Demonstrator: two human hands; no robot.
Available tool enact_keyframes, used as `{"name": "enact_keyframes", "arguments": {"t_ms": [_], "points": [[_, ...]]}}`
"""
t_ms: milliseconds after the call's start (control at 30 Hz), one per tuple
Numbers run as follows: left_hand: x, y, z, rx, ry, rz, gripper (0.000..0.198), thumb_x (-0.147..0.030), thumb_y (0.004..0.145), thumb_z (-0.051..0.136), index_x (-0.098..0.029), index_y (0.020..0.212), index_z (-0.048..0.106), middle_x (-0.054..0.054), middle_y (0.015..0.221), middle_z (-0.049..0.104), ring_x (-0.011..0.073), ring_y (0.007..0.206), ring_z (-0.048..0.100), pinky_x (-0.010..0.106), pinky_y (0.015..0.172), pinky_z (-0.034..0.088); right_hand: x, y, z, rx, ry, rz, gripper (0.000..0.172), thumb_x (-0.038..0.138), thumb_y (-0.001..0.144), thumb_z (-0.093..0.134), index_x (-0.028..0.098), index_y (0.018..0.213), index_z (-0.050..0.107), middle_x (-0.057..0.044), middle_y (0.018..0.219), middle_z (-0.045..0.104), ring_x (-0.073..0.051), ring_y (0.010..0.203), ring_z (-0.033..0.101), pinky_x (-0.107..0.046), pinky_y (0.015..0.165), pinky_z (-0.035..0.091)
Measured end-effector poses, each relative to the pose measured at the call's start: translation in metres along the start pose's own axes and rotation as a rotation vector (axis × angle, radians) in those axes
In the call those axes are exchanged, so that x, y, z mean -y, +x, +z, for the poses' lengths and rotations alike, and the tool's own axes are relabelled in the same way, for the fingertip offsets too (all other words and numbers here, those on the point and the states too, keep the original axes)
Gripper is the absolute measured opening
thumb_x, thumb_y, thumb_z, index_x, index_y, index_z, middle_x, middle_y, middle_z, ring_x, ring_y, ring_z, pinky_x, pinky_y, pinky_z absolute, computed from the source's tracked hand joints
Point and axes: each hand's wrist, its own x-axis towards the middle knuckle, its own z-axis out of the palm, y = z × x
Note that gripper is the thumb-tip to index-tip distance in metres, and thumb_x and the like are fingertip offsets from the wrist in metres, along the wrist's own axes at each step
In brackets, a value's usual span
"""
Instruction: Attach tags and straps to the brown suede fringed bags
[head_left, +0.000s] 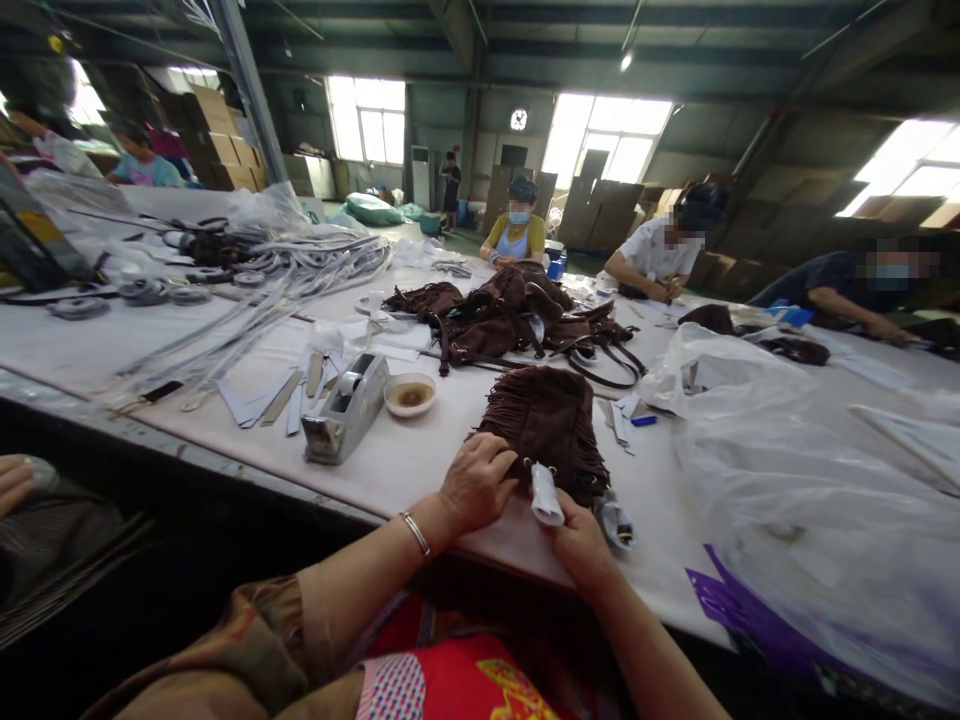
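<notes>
Pale, cluttered desk [420, 455] with brown fringed bag [551, 415] flat near its front edge. Left hand [476, 488] curled at bag's near-left corner, grip not discernible; right hand [581, 540] clamped on white-wrapped piece [546, 495] at bag's near edge. To the left, small bowl [411, 411] beside tape dispenser [345, 415]; beyond, heap of brown bags [495, 315].

Open tabletop [453, 412] runs between the dish [412, 411] and fringed bag [551, 415]; the tape dispenser [351, 412] blocks left, the brown pile [491, 322] behind
</notes>
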Motion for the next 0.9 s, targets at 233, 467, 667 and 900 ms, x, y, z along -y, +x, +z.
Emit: {"name": "enact_keyframes", "arguments": {"t_ms": [233, 467, 667, 900], "points": [[0.022, 0.075, 0.002, 0.156, 0.129, 0.098, 0.02, -0.025, 0.091, 0.051, -0.018, 0.093, 0.069, 0.009, 0.093, 0.062, 0.0212, 0.086, 0.059, 0.032, 0.077, 0.049, 0.001, 0.03, -0.03, -0.195, -0.26, -0.227, 0.038, 0.036, 0.084, 0.058, 0.017, 0.116, 0.069, -0.013, 0.136, 0.056, -0.029, 0.128, 0.049, -0.043, 0.112, 0.035], [0.008, 0.139, -0.003, 0.156, 0.052, 0.052, 0.022, -0.028, 0.089, 0.055, -0.021, 0.097, 0.074, 0.006, 0.093, 0.064, 0.0188, 0.086, 0.062, 0.028, 0.077, 0.05, 0.028, 0.088, -0.049, -0.355, -0.861, -0.29, 0.034, 0.024, 0.093, 0.039, 0.01, 0.108, 0.067, -0.018, 0.103, 0.066, -0.029, 0.1, 0.061, -0.045, 0.092, 0.048], [0.018, 0.154, 0.0, 0.023, 0.037, -0.076, 0.021, -0.024, 0.088, 0.056, -0.018, 0.094, 0.074, 0.006, 0.091, 0.067, 0.0183, 0.086, 0.064, 0.028, 0.082, 0.051, 0.019, 0.1, -0.033, -0.426, -0.885, -0.635, 0.029, 0.017, 0.091, 0.041, 0.012, 0.1, 0.068, -0.017, 0.11, 0.062, -0.026, 0.109, 0.056, -0.038, 0.096, 0.046], [0.022, 0.164, 0.001, -0.018, -0.057, -0.056, 0.019, -0.019, 0.084, 0.059, -0.019, 0.091, 0.076, 0.005, 0.088, 0.067, 0.0171, 0.085, 0.063, 0.027, 0.083, 0.051, 0.015, 0.136, -0.029, -0.26, -1.098, -0.163, 0.035, 0.022, 0.087, 0.052, 0.011, 0.117, 0.066, -0.019, 0.106, 0.067, -0.031, 0.1, 0.062, -0.04, 0.091, 0.044]]}}
